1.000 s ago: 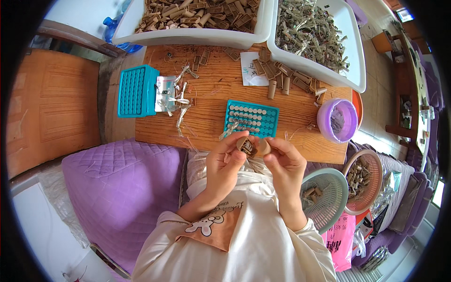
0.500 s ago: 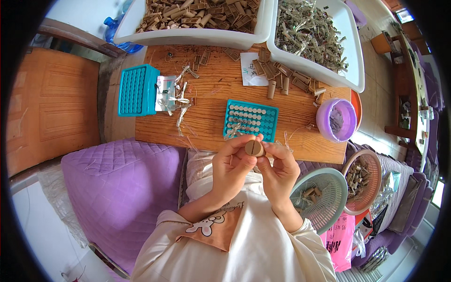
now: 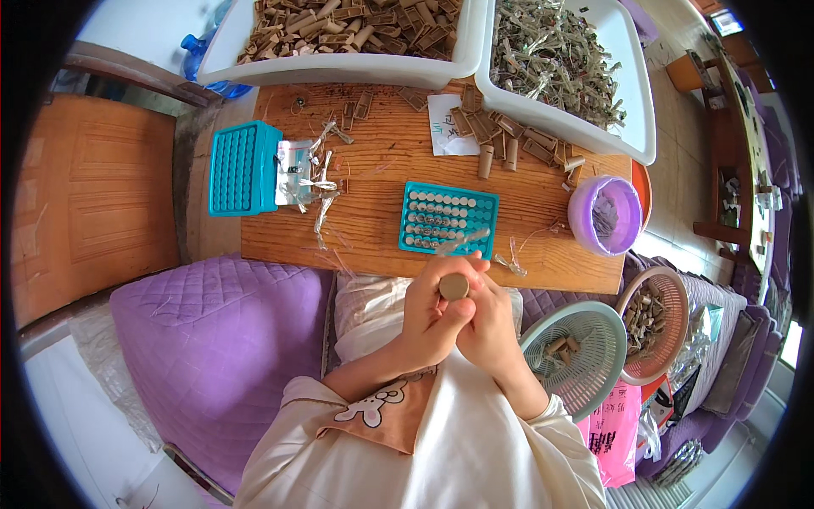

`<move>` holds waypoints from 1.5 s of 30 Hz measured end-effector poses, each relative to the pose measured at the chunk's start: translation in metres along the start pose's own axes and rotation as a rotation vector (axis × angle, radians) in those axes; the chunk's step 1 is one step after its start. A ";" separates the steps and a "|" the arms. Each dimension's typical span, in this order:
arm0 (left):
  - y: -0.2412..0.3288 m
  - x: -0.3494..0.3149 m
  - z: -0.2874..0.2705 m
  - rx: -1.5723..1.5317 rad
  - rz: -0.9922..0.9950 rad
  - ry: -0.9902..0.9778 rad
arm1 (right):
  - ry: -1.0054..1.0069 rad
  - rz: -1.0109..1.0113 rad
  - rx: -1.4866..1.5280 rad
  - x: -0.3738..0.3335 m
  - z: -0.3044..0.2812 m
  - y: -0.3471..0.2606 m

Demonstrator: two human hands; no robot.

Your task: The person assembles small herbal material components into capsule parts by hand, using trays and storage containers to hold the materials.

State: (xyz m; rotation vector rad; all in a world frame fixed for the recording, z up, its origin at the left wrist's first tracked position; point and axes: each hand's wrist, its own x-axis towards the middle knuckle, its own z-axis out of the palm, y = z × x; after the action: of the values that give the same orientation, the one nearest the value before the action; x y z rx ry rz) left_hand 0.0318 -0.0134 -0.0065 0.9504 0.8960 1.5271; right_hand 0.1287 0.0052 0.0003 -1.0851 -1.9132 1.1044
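My left hand [image 3: 431,321] and my right hand [image 3: 492,327] are pressed together in front of my shirt. Both close around a tan plastic cylinder [image 3: 454,287], whose round flat end faces up at me. From beyond the fingers a clear, shiny strand bundle [image 3: 464,243] sticks out over a teal tray [image 3: 487,204]. That tray holds rows of silvery round cells, with its right part bare of them. The right fingertips are hidden behind the cylinder and the left hand.
White tubs of tan half-shells [image 3: 356,38] and wired strands [image 3: 555,68] stand at the back. A teal tray stack [image 3: 244,170] sits left, a purple bowl [image 3: 606,216] right. Green [image 3: 585,356] and pink [image 3: 670,314] baskets with tan pieces are at lower right.
My hands have closed in on each other around the cylinder and dropped slightly. The slit across its end no longer shows, and the strand bundle has swung right.
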 end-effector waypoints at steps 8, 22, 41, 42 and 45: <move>-0.011 0.013 -0.015 -0.358 -0.181 0.118 | 0.011 0.332 0.150 0.016 -0.086 0.027; -0.012 0.015 -0.026 -0.323 -0.248 0.108 | -0.006 0.315 -0.963 0.049 -0.170 0.119; -0.010 0.013 -0.032 -0.634 -0.419 0.031 | 0.304 0.464 0.012 0.027 -0.189 0.088; -0.009 0.013 -0.032 -0.633 -0.418 0.032 | 0.306 0.455 0.036 0.026 -0.188 0.086; -0.006 0.013 -0.031 -0.700 -0.442 0.010 | 0.323 0.425 0.100 0.023 -0.181 0.082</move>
State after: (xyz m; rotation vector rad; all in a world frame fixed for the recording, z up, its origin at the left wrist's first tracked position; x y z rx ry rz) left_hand 0.0041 -0.0018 -0.0228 0.2150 0.4669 1.3096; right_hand 0.2982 0.1122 0.0058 -1.5522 -1.3970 1.1480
